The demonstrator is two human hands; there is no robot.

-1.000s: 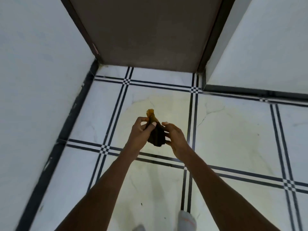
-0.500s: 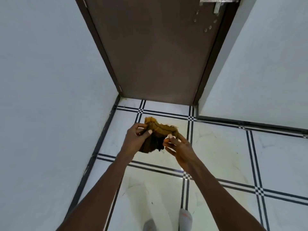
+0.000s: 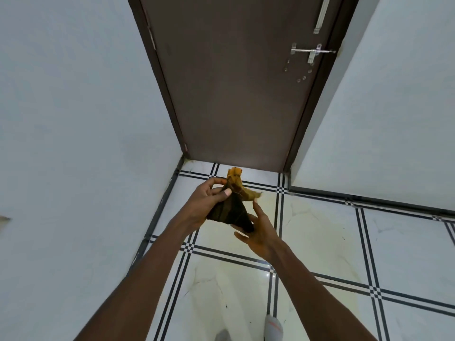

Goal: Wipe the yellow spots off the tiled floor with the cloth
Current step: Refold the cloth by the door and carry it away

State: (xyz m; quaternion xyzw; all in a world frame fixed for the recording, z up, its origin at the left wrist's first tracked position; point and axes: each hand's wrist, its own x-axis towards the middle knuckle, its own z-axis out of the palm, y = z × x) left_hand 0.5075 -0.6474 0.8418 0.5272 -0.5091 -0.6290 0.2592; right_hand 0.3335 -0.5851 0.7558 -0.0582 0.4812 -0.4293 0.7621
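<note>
I've got both hands up in front of me over the tiled floor [image 3: 320, 232], working the cloth [image 3: 232, 205] between them. My left hand [image 3: 205, 205] is closed around the cloth's left side, thumb pressed onto the dark fabric. My right hand [image 3: 258, 232] sits under the lower right corner, palm up, fingers spread, cupping more than gripping, the forefinger reaching up toward the yellow-stained end. The cloth is bunched into a rough cone, dark brown below, yellow at the top, held well above the floor. Pale yellow stains [image 3: 264, 200] show on the white tile just beneath my hands, near the closed brown door [image 3: 234, 82]. A grey-socked foot [image 3: 272, 327] shows at the bottom edge.
</note>
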